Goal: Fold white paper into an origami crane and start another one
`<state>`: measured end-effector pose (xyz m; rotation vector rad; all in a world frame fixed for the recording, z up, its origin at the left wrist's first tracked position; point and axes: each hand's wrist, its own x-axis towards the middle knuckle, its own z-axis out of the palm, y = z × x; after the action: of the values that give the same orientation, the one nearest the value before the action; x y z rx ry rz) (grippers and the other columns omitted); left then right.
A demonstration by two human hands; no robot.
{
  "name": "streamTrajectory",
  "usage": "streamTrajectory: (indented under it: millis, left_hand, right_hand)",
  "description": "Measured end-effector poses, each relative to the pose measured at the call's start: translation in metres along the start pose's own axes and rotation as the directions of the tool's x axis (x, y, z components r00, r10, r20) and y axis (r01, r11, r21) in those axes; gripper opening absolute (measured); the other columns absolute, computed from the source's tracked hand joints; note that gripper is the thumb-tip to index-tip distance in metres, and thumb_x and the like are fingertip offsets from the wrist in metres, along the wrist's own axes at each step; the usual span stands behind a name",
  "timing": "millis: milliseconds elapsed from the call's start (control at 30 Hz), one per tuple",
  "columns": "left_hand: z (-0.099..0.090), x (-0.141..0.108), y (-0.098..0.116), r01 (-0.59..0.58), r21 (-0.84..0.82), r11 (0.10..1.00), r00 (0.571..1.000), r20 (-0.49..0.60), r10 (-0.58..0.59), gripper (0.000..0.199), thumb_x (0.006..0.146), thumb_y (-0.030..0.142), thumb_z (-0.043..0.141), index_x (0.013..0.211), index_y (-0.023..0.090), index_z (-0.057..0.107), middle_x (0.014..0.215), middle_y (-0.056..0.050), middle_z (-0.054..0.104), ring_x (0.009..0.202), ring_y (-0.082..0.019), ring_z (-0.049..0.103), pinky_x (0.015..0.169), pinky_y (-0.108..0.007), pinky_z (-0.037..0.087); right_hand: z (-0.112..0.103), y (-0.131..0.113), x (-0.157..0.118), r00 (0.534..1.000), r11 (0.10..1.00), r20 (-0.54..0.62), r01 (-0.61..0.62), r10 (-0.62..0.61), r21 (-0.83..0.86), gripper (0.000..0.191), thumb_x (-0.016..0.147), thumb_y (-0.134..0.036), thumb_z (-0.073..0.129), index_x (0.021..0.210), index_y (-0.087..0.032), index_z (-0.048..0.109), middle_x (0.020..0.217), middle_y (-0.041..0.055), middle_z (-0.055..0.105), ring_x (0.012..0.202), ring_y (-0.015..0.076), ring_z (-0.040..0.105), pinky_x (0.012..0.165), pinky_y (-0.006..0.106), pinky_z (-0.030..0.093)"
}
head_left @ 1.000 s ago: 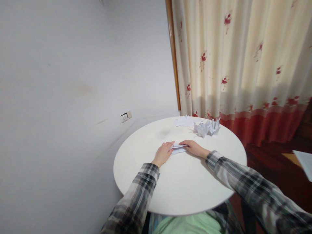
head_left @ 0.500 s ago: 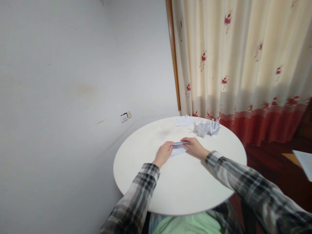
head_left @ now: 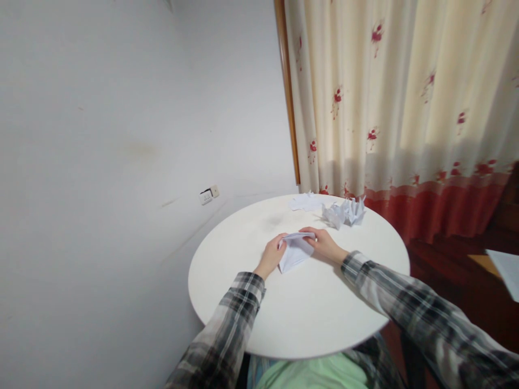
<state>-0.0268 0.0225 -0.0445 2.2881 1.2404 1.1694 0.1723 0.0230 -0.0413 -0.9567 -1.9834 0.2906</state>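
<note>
A folded sheet of white paper is held between my two hands, just over the middle of the round white table. My left hand pinches its upper left edge, thumb on the near side. At the upper right, my right hand grips the same paper, its fingertips partly behind the fold. One corner of the paper points down towards me. Beyond my right hand stand several folded white paper cranes, close together.
Loose white paper lies at the table's far edge. A wall with a socket runs along the left, and a flowered curtain hangs behind. To the right, a white sheet rests on a brown surface beyond the table.
The paper's near part has swung open downwards, so more of its face shows and a corner now points towards me. Both hands keep their hold with hardly any shift.
</note>
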Motion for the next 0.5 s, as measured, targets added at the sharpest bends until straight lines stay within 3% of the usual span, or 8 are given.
streamTrajectory:
  millis: [200,500]
  left_hand:
    - [0.0002,-0.0006,0.0004,0.042,-0.024,0.999,0.999,0.011,-0.042,0.021,0.078,0.023,0.039,0.092,0.018,0.053,0.089,-0.001,0.061,0.080,-0.013,0.054,0.074,-0.025,0.043]
    - [-0.0011,-0.0017,0.0002,-0.018,-0.066,0.998,0.999,0.033,0.020,0.027,0.070,0.008,0.037,0.090,0.018,0.052,0.088,0.000,0.059,0.085,-0.013,0.053,0.080,-0.026,0.040]
  right_hand:
    - [0.0002,-0.0023,-0.0009,1.000,1.000,0.025,0.010,-0.011,0.028,0.030,0.074,-0.015,0.044,0.100,-0.020,0.057,0.097,0.0019,0.063,0.087,0.0145,0.057,0.081,0.027,0.042]
    - [0.0002,-0.0006,-0.0024,0.992,0.999,0.122,0.014,-0.020,0.051,0.033,0.072,-0.013,0.042,0.102,-0.019,0.057,0.099,0.0031,0.062,0.089,0.0159,0.057,0.082,0.029,0.042]
